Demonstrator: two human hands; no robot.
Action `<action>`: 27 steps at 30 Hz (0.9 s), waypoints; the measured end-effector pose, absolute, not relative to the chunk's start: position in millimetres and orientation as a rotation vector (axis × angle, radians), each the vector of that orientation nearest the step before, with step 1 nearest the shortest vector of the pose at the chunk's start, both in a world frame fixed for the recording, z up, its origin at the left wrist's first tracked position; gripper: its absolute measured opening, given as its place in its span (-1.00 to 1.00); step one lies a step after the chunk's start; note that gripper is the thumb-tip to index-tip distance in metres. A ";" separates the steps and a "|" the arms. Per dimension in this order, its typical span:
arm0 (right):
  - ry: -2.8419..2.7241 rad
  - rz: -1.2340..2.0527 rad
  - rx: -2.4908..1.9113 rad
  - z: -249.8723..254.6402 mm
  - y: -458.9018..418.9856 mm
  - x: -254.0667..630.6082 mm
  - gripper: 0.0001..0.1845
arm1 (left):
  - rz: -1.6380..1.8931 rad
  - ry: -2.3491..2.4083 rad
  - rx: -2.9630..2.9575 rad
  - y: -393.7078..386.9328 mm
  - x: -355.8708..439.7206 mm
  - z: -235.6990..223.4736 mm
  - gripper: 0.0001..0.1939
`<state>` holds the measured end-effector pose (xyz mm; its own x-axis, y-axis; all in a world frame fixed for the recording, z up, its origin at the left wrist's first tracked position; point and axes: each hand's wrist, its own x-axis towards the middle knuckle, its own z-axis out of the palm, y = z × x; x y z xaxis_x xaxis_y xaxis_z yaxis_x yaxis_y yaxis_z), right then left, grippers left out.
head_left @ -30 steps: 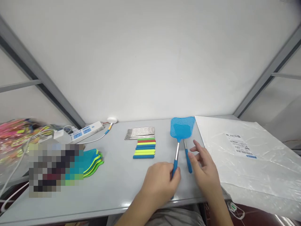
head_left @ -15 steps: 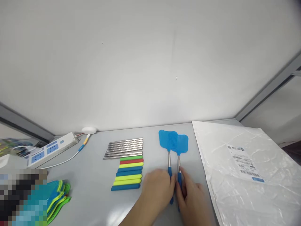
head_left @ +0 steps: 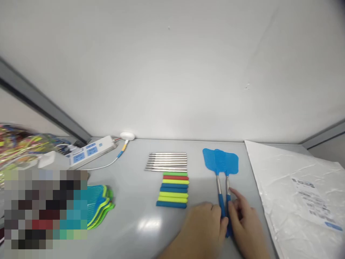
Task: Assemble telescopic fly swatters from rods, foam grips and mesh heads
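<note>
Aligning blue mesh-headed flyswatters, apparently, left hand and right hand grip handles lower right, needing evenness next.

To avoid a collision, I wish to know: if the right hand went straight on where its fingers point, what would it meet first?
The right hand would likely first meet the metal shaft of the blue swatter nearest it; depth is unclear, and they may already touch.

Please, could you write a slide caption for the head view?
Left hand and right hand hold two blue fly swatters, their heads overlapping.
</note>
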<state>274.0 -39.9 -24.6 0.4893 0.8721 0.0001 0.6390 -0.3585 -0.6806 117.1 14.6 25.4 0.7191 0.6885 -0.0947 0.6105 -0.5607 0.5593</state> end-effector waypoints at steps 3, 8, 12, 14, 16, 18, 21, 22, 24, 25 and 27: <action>-1.060 0.451 -2.098 -12.4 -41.9 270.4 -0.48 | 0.420 0.819 2.401 5.1 70.0 24.4 -0.91; -0.811 0.142 -2.178 0.7 -51.2 244.8 -0.63 | 0.686 0.843 2.482 7.9 -9.0 20.8 -0.88; -1.358 0.088 -1.975 16.9 -28.9 209.7 -0.67 | 0.810 1.070 2.360 15.4 -45.5 12.3 -0.82; -1.808 0.074 -1.815 32.5 -1.3 192.3 -0.67 | 0.805 1.163 2.338 15.5 -53.8 6.6 -0.74; -2.111 0.118 -1.735 48.6 35.3 177.5 -0.65 | 0.776 1.224 2.371 13.3 -56.6 2.0 -0.64; -2.251 0.166 -1.723 59.7 77.4 166.1 -0.62 | 0.766 1.257 2.425 10.5 -55.5 -0.5 -0.58; -2.375 0.225 -1.647 61.3 140.5 153.8 -0.66 | 0.777 1.290 2.459 7.1 -52.7 -0.1 -0.56; -2.418 0.246 -1.622 58.5 158.8 150.4 -0.69 | 0.780 1.297 2.454 6.1 -52.5 0.7 -0.57; -2.492 0.282 -1.578 51.2 187.8 144.3 -0.73 | 0.780 1.306 2.422 4.1 -53.4 2.8 -0.62; -2.528 0.303 -1.557 47.7 198.0 141.8 -0.75 | 0.779 1.312 2.402 2.9 -54.3 3.7 -0.65; -2.588 0.340 -1.521 42.7 209.9 138.4 -0.76 | 0.768 1.328 2.367 0.3 -56.2 5.0 -0.71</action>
